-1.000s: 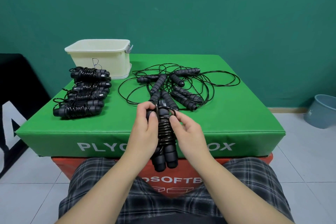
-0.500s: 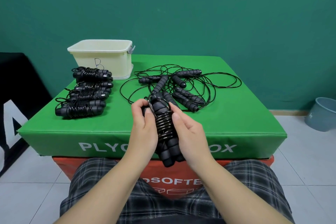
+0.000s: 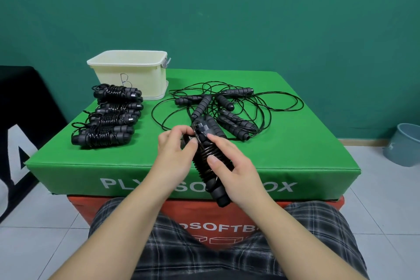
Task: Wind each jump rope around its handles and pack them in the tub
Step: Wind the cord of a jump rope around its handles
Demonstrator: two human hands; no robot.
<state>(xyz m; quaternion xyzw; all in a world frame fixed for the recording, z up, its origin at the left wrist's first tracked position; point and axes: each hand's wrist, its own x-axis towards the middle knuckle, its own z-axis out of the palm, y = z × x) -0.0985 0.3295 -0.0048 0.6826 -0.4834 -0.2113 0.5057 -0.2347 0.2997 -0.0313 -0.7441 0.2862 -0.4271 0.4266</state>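
Two handles sit pressed together in our grip, and the cord is coiled tight around their middle: this jump rope (image 3: pixel 205 161) is nearly a finished bundle, held out over the near edge of the green plyo box (image 3: pixel 295 157). Our right hand (image 3: pixel 236 173) is closed around the lower half, thumb laid across the coils, with the handle ends poking out below the palm. Our left hand (image 3: pixel 175 150) pinches at the top end, fingertips closed on what looks like the last loop of cord, though the exact tuck is too small to make out.

We judge this thing to be light, with firm foam handles and a thin, springy, slick cord that wants to unwind the instant pressure comes off. So the place to hold it is right over the wraps, squeezing both handles as one, not by a single end.

Just beyond the grip lies the tangle of loose ropes (image 3: pixel 227 107), several handles and long loops of cord crossing each other; those will snag if pulled by the cord, so we'd lift them by the handles. Off to the left of the grip, four wound bundles (image 3: pixel 109 120) lie stacked in a row, and farther back on that side stands the cream tub (image 3: pixel 129 75), its inside hidden from us.
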